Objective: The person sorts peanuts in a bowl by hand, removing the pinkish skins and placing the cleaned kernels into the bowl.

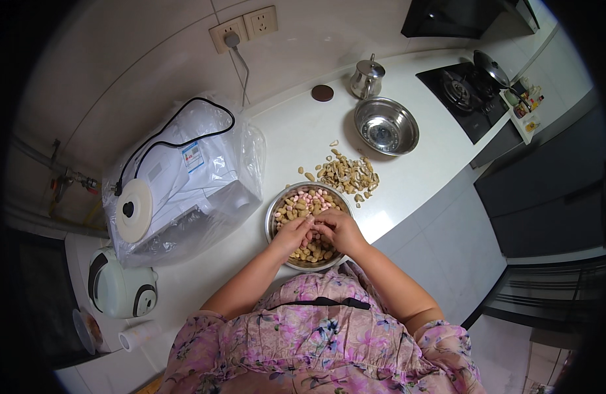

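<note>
A steel bowl [269,225] stands at the counter's front edge, with unshelled peanuts [321,252] and pink shelled kernels [315,196] in it. Over its middle, my left hand [293,234] and my right hand [339,231] meet at the fingertips. Both are closed in a pinch; whatever lies between the fingers is hidden by them. Just beyond the bowl, to the right, a loose heap of peanut shells [349,173] is spread on the counter.
Further right sit a second steel bowl [386,127], a metal kettle [367,77], a dark round lid [322,92] and a gas hob [460,92]. On the left are a plastic-wrapped white appliance [204,177] with a black cord, a rice cooker [122,285] and a white cup [139,335].
</note>
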`<state>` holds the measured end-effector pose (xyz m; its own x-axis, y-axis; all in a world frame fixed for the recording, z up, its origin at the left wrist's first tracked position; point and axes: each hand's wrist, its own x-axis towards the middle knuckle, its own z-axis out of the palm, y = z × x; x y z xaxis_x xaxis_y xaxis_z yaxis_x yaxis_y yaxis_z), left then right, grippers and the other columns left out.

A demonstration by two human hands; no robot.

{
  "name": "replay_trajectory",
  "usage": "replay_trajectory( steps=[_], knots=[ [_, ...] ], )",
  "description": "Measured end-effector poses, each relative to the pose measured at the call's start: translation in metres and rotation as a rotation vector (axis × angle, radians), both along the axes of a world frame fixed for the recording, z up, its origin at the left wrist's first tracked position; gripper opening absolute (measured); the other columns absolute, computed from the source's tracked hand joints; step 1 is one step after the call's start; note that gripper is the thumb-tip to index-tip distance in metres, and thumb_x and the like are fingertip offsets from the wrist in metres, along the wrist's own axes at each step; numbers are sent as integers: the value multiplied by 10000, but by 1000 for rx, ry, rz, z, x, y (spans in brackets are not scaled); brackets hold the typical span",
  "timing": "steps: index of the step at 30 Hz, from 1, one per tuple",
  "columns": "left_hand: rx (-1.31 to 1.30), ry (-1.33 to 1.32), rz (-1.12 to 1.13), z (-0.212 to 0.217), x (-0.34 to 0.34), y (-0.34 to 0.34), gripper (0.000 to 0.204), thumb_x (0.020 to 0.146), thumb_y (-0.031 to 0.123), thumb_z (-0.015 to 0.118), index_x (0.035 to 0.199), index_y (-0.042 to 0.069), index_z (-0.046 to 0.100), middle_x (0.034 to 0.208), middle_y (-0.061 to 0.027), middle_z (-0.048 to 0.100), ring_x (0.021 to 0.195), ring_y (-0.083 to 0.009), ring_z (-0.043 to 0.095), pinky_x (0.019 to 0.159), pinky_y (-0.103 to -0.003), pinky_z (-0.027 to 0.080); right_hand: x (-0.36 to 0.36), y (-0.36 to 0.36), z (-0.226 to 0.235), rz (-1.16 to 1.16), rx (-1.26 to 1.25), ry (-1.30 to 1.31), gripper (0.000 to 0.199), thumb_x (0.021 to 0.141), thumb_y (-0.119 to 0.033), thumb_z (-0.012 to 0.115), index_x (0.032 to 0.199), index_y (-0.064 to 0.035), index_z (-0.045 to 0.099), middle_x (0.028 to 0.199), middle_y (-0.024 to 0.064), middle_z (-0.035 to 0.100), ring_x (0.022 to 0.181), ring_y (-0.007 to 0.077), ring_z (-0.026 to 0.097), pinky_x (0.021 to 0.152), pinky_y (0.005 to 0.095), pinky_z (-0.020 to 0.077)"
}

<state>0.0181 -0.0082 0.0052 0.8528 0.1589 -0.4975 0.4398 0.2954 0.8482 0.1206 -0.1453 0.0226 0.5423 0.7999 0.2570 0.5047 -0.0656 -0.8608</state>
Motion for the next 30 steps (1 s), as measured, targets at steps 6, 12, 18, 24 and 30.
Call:
replay_trajectory(
  steps=[6, 12, 18, 24, 30],
  knots=[
    [-107, 47, 83, -4, -3, 4, 365, 938, 363, 378, 947, 37, 541, 663, -3, 484, 520, -78, 421, 471, -193, 346, 15, -3, -9, -19, -56, 5, 77, 741, -42, 630, 810, -7, 631, 796, 130, 607, 713, 273, 580, 658, 327, 467],
    [-71, 59, 153, -4, -7, 20, 310, 933, 282, 379, 1014, 27, 536, 697, -6, 506, 550, -69, 438, 510, -187, 359, 96, -27, -53, -529, -446, 78, 148, 771, -178, 604, 816, -43, 642, 713, 144, 628, 625, 268, 599, 592, 349, 464],
    [-69, 75, 173, -10, -10, 24, 227, 911, 203, 416, 1011, 41, 539, 713, 0, 521, 563, -66, 442, 521, -185, 360, 136, -36, -68, -681, -364, -26, 189, 759, -95, 596, 935, -44, 640, 812, 151, 633, 670, 249, 611, 642, 324, 478],
    [-84, 76, 186, -11, -11, 23, 203, 899, 189, 433, 990, 48, 548, 711, -3, 523, 562, -72, 445, 518, -185, 355, 111, -25, -67, -441, -208, 100, 191, 746, -47, 621, 935, -46, 649, 843, 128, 628, 688, 222, 600, 644, 296, 480],
    [-83, 81, 188, -13, -11, 23, 191, 891, 171, 436, 986, 50, 549, 714, -4, 520, 569, -74, 446, 517, -184, 353, 54, 2, -31, -45, -203, -192, 93, 710, -134, 650, 781, -73, 647, 773, 105, 595, 747, 286, 574, 645, 369, 470]
  ],
)
